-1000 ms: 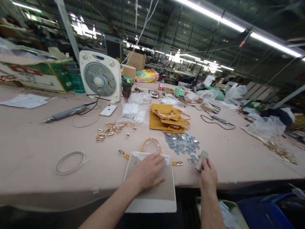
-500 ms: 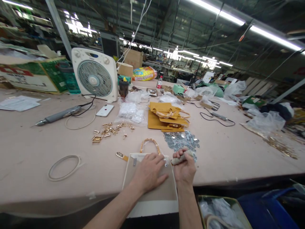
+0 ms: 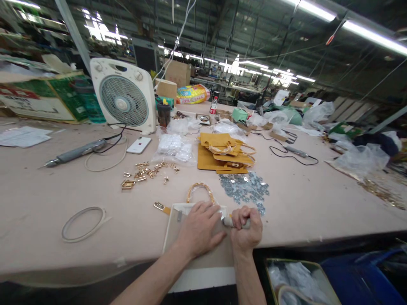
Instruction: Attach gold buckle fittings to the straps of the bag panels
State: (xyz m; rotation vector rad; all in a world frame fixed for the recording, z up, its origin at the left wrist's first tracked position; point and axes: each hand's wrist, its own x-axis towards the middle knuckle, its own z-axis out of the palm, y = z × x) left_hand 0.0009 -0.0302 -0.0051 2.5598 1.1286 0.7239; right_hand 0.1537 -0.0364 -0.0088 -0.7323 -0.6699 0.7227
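Observation:
My left hand (image 3: 203,226) lies flat, fingers stretched, on a pale handbag panel (image 3: 213,260) at the table's front edge. A curved handle (image 3: 201,185) in clear wrap sticks out beyond the panel's top, and a tan strap with a gold buckle (image 3: 161,207) pokes out at its upper left. My right hand (image 3: 247,228) is closed round a short tool with a grey wrapped handle (image 3: 228,221). The tool's tip meets the panel's upper right corner, by a small metal plate (image 3: 222,215). A similar metal plate (image 3: 179,216) sits at the upper left.
Beyond the panel lie grey metal plates (image 3: 246,190), stacked mustard bag pieces (image 3: 206,157) and gold fittings (image 3: 140,173). A tape roll (image 3: 83,223), electric screwdriver (image 3: 76,153), phone (image 3: 139,145) and fan (image 3: 124,97) are on the left. Another corded tool (image 3: 295,151) lies right; a bin (image 3: 299,279) stands below.
My right hand has turned over and brought the tool's tip leftward onto the panel's corner by the metal plate. My left hand stays flat in place.

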